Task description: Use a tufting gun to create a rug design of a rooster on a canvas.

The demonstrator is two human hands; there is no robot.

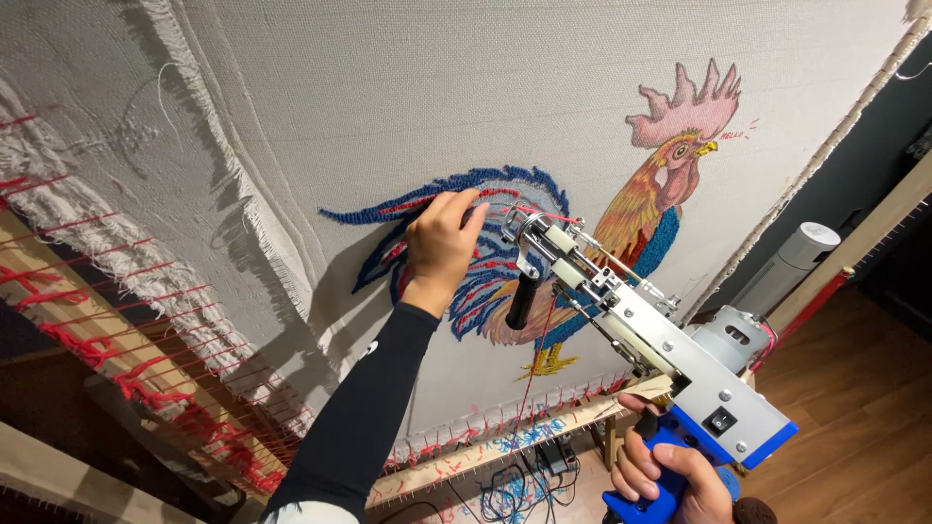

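The right hand (670,475) clenched the blue grip of a tufting gun (641,340), its grey metal body slanting up to a needle tip against the cloth (388,97). The left hand (442,243), grasping nothing, pressed its fingertips on the rooster (582,223), tufted in blue and red at the tail, orange at the neck, pink at the comb. Red yarn (539,349) hung from the gun. The cloth was stretched on a wooden frame (544,427).
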